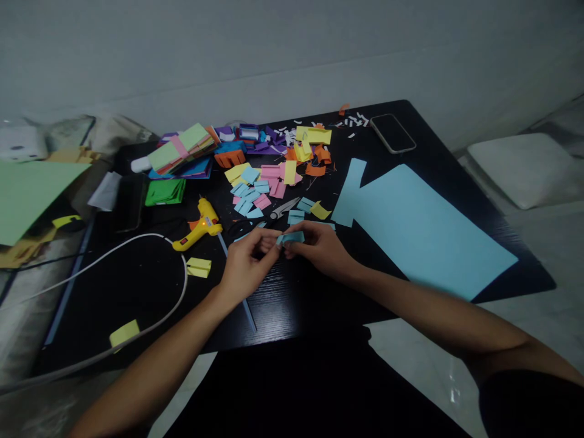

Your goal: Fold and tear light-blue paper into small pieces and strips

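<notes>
A small light-blue paper piece is pinched between both hands over the middle of the black table. My left hand holds its left end with thumb and fingers. At its right part, my right hand grips the paper with the thumb in front. Just beyond the hands lie scissors, partly among blue paper pieces. Several folded blue, pink and yellow pieces are heaped a little farther off.
A yellow glue gun and looping white cable are at the left. A large blue sheet and a phone lie right. Stacked coloured papers and orange scraps sit at the back.
</notes>
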`<state>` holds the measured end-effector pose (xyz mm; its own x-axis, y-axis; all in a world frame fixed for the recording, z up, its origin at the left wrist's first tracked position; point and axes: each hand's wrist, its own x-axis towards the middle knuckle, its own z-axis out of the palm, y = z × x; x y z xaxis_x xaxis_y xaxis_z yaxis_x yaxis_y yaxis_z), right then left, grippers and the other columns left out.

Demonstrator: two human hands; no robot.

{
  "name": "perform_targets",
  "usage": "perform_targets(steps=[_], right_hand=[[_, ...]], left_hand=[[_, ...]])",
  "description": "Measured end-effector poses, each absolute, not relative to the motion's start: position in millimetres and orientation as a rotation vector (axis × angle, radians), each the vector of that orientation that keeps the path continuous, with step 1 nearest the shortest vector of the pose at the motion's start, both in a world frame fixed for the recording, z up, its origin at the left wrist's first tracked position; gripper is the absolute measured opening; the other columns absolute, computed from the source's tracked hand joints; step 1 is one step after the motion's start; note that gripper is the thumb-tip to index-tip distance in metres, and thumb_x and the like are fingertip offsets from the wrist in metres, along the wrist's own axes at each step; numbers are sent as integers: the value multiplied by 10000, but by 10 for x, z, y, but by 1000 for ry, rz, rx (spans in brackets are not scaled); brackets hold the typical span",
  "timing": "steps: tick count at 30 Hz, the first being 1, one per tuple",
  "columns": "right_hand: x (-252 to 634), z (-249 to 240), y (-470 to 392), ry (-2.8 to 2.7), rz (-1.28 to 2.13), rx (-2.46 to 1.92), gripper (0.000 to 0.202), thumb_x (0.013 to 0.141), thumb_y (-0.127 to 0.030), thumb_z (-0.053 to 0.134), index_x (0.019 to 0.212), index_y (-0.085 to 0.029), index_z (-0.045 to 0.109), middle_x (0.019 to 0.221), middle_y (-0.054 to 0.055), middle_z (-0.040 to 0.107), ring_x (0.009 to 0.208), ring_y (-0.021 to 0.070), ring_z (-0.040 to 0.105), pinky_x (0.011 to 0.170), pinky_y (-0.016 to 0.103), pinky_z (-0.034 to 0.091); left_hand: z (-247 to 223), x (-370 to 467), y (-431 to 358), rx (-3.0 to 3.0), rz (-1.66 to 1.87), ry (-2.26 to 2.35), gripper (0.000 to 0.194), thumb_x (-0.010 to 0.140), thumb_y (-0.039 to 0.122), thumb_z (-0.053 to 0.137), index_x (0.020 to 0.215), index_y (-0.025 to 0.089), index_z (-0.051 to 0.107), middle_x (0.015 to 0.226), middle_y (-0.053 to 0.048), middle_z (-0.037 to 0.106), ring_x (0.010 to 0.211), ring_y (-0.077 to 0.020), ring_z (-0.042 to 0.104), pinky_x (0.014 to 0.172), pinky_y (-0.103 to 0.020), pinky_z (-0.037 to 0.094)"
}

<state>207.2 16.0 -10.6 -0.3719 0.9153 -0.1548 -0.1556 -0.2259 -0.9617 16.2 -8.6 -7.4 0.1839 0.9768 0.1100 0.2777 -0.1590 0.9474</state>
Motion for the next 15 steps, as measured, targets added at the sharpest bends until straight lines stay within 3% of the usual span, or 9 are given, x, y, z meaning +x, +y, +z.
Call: perform_targets(steps=[9, 15], right_hand=[[2056, -103, 153, -1267, 1668, -1022, 170, 770, -226, 784, 919, -187, 713, 746, -21, 735, 695, 160, 717, 777, 344, 604], [2033, -127, 129, -1287, 1641, -1037, 162, 773, -221, 780, 898, -188, 681, 729, -24, 719, 679, 149, 706, 745, 321, 595]], left_hand=[[-95, 178, -92, 1664, 1052, 1241, 161, 921, 222, 665, 1076, 183, 687, 873, -32, 744, 757, -154, 709, 725, -283, 566], [-55, 221, -113, 1911, 1037, 1345, 110, 928, 202, 628, 1035, 195, 654, 798, 1, 682, 672, -130, 637, 644, -251, 518]])
